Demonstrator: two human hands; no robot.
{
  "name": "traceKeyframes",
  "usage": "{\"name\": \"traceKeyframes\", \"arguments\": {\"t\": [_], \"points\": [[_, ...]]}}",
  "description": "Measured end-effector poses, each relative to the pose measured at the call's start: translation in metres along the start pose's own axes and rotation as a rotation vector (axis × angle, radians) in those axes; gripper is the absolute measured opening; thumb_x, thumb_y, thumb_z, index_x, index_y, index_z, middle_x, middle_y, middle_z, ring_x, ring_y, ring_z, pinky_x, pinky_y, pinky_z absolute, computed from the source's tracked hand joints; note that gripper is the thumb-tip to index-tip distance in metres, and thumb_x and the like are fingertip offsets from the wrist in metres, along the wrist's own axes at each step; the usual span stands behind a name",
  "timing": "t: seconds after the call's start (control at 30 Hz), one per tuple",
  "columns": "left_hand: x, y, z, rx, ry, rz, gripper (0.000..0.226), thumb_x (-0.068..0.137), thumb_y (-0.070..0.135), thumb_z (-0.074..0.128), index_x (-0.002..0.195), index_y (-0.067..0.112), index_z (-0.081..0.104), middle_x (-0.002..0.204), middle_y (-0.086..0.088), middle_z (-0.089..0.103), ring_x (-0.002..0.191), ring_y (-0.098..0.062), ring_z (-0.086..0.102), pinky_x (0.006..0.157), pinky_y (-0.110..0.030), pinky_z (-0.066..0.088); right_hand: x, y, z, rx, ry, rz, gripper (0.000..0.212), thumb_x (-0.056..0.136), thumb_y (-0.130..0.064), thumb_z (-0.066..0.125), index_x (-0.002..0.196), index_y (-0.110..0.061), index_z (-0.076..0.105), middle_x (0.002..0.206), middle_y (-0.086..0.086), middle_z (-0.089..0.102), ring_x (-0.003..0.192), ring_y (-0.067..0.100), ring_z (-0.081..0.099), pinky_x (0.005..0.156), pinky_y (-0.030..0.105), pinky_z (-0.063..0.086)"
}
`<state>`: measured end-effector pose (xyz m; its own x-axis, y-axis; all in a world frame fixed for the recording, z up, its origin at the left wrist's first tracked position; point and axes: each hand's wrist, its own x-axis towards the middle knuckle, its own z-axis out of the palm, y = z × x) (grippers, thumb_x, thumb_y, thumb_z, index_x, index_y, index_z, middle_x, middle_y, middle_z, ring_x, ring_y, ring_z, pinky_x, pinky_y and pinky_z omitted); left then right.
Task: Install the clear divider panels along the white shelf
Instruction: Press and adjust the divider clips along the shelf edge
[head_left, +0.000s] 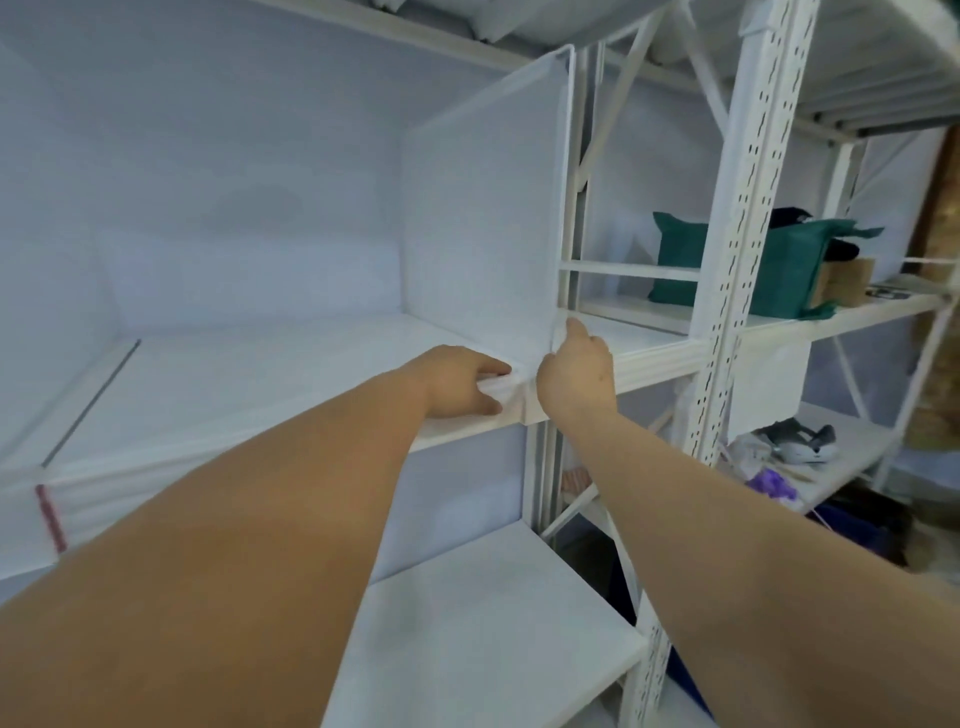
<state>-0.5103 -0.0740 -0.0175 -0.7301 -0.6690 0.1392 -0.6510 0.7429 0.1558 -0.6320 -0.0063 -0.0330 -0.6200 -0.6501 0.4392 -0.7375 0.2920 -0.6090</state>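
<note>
A clear divider panel (483, 208) stands upright at the right end of the white shelf (249, 374), reaching up to the shelf above. My left hand (457, 382) grips the shelf's front lip just left of the panel's foot, thumb on top and fingers under the edge. My right hand (574, 371) pinches the panel's lower front corner, index finger stretched up along its front edge. A thin dark rod or slot (91, 402) lies across the shelf at the far left.
White perforated uprights (737, 249) stand right of the panel. The neighbouring bay holds a green bag (748, 265) and a brown box (844, 283). Lower right shelves carry shoes (795, 441) and purple clutter. A lower white shelf (483, 639) lies beneath my arms.
</note>
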Motion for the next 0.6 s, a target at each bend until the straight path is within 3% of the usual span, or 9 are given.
{"name": "traceKeyframes", "arguments": {"t": [0.1,0.23,0.47,0.6], "points": [[0.007,-0.006,0.006,-0.028,0.014,0.016,0.06,0.089,0.039,0.059,0.144,0.034,0.037,0.151,0.009,0.039,0.137,-0.014,0.039,0.113,-0.03,0.03,0.009,0.0,0.004,0.052,0.026,0.031,0.028,0.097,-0.013,0.04,0.12,-0.003,0.054,0.121,0.017,0.058,0.114,0.03,0.052,0.086,0.032,0.041],[0.005,-0.006,0.009,0.003,0.032,0.061,0.056,0.093,0.038,0.053,0.145,0.037,0.033,0.155,0.011,0.031,0.141,-0.014,0.033,0.115,-0.03,0.025,0.021,-0.003,0.006,0.027,0.055,0.111,0.035,0.096,-0.035,0.041,0.11,-0.007,0.058,0.113,0.012,0.062,0.108,0.032,0.056,0.084,0.038,0.045],[0.008,-0.008,0.012,0.072,0.017,0.045,0.058,0.094,0.043,0.047,0.146,0.042,0.024,0.155,0.007,0.03,0.138,-0.025,0.032,0.113,-0.04,0.03,0.021,-0.004,0.011,-0.087,0.094,0.048,0.023,0.095,-0.02,0.04,0.109,-0.01,0.055,0.112,0.011,0.059,0.104,0.032,0.056,0.077,0.037,0.043],[0.008,-0.007,0.013,0.095,0.004,0.044,0.056,0.095,0.042,0.043,0.146,0.045,0.021,0.156,0.008,0.026,0.138,-0.028,0.028,0.112,-0.044,0.03,0.028,-0.006,0.008,-0.124,0.061,0.081,0.026,0.093,-0.027,0.05,0.113,-0.012,0.055,0.116,0.009,0.06,0.109,0.03,0.056,0.08,0.036,0.043]]}}
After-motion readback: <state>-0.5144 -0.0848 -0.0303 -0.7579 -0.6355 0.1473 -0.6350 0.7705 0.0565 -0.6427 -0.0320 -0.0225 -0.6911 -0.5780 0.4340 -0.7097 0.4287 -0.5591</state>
